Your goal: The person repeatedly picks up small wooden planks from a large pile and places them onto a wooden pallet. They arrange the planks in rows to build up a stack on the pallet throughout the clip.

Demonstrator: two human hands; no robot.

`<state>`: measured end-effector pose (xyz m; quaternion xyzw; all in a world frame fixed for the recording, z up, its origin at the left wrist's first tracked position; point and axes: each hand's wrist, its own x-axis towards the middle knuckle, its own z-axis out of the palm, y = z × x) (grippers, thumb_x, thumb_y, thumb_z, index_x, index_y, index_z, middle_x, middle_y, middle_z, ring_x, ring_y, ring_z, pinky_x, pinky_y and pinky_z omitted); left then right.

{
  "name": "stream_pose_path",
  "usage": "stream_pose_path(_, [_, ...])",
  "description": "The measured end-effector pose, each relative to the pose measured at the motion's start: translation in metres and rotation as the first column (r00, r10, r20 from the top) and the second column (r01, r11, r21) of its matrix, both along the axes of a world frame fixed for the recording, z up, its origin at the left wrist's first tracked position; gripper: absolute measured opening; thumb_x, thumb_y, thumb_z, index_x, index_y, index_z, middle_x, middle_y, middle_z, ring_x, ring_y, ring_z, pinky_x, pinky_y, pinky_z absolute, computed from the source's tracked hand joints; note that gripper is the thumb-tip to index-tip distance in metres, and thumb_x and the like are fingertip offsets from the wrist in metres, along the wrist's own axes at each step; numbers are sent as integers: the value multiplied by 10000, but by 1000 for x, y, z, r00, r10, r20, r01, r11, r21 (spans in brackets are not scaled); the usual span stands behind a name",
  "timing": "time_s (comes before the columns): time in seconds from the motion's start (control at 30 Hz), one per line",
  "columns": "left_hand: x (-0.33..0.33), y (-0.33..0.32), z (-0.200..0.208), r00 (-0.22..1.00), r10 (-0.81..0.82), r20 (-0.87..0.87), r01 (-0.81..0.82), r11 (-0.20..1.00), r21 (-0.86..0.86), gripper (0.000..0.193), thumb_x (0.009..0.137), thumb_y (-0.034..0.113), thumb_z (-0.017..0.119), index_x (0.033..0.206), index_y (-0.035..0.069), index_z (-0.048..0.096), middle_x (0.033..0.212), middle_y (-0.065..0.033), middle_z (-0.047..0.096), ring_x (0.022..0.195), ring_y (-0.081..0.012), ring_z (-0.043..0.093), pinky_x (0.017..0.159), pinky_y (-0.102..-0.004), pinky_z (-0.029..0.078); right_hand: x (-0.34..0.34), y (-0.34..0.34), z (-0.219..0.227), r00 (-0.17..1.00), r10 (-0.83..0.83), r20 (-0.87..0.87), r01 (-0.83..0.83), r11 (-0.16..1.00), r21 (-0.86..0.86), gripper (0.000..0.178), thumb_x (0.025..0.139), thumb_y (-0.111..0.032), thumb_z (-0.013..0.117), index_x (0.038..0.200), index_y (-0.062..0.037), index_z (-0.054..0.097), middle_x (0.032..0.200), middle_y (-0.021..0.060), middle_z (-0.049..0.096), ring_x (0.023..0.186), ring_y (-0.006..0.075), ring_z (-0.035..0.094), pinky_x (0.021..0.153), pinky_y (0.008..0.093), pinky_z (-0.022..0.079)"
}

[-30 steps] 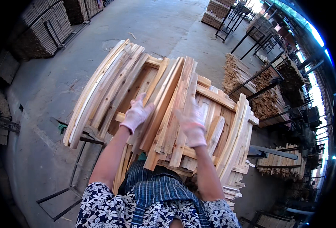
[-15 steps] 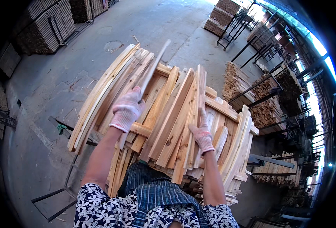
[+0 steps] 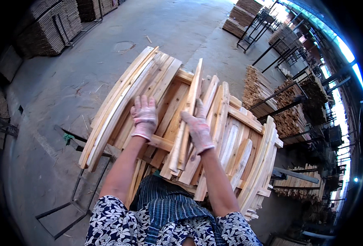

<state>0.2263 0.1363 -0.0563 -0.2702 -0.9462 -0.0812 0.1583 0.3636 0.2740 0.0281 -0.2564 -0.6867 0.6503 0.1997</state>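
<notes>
My left hand [image 3: 145,117], in a pale, pinkish-stained knit glove, lies with fingers stretched out on the left row of wooden slats [image 3: 155,78]. My right hand [image 3: 199,132], gloved the same way, grips one or two narrow wooden slats [image 3: 196,84] that stand on edge, thumb on their left side. Just right of it, more loose slats [image 3: 217,110] lean lengthwise over the pile. Beneath are crosswise wooden bars [image 3: 247,119], with another row of slats [image 3: 260,158] along the right side. The palm side of the right hand is hidden.
A black metal frame [image 3: 71,203] juts out at the lower left, with a green tie [image 3: 68,137] on it. Tall stacks of boards [image 3: 46,30] stand at the far left. Along the right are racks and bundled wood [image 3: 288,104]. Scraps [image 3: 148,39] litter the concrete floor.
The slat in my left hand has gone down onto the left row and that hand has opened. My right hand has moved left, bringing slats with it.
</notes>
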Motion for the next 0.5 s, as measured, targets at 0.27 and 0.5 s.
stream_pose_path(0.27, [-4, -19, 4, 964, -100, 248, 94, 995, 34, 538, 942, 419, 515, 1419, 170, 492, 1520, -120, 405, 1410, -339, 347, 1129, -660, 182, -73, -75, -67, 807, -251, 534, -61, 865, 499, 775, 934, -388, 566, 1535, -112, 162, 1223, 340, 425, 1026, 502, 591, 866, 517, 502])
stream_pose_path(0.5, [-11, -18, 3, 950, -176, 258, 132, 975, 178, 408, 956, 361, 549, 1327, 198, 599, 1497, -67, 446, 1399, -302, 371, 1125, -639, 212, -78, -31, -101, 709, 63, 702, -672, 363, 646, 601, 943, -346, 512, 1436, -18, 410, 1227, 334, 535, 1139, 493, 562, 1043, 485, 417])
